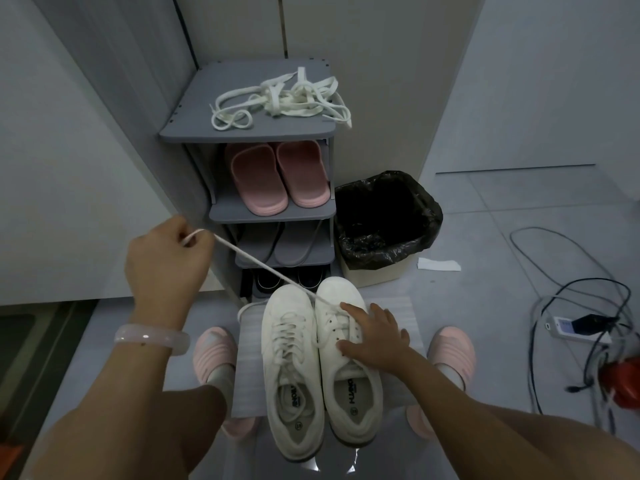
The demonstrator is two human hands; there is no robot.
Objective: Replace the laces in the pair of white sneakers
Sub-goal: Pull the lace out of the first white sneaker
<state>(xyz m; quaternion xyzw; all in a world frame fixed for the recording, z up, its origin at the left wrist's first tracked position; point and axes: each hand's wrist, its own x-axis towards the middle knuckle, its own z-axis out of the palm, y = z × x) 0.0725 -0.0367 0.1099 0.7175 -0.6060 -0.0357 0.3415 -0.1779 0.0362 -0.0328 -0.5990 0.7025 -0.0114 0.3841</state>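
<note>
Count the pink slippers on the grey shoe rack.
2: a left pink slipper and a right pink slipper, side by side on the shoe rack, second shelf. None seem hidden.

head-worn view, forward and downward

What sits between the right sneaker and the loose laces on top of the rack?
Nothing visible blocks it. Loose laces lie bare on the rack top; only the taut lace from the left hand to the right sneaker, steadied by the right hand, crosses that space.
</note>
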